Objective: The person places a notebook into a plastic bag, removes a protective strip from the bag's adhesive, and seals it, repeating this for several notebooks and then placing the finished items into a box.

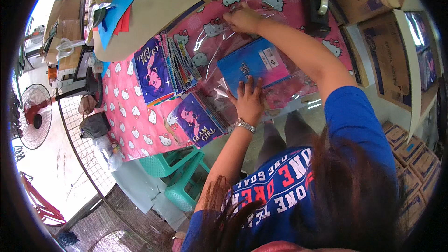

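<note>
My left hand (248, 102) lies with fingers spread on the lower edge of a blue and pink spiral notebook (247, 60), pressing on it. A white label sits on the notebook's right part. Clear plastic film (205, 42) lies spread under and around the notebook, with creases catching the light. Beyond the notebook, my right hand (243, 19) is closed, its fingers pinching the far part of the film. Left of the film stands a fanned stack of purple notebooks (151, 72). A smaller stack of purple notebooks (193, 119) lies nearer, left of my left wrist.
A pink patterned cover (140, 135) lies over the table. A black tape dispenser (315, 11) stands at the far right, beside cardboard boxes (387, 60). Blue and red sheets (121, 11) lie far left. Green stools (182, 191) stand below the near edge; a fan (37, 116) is left.
</note>
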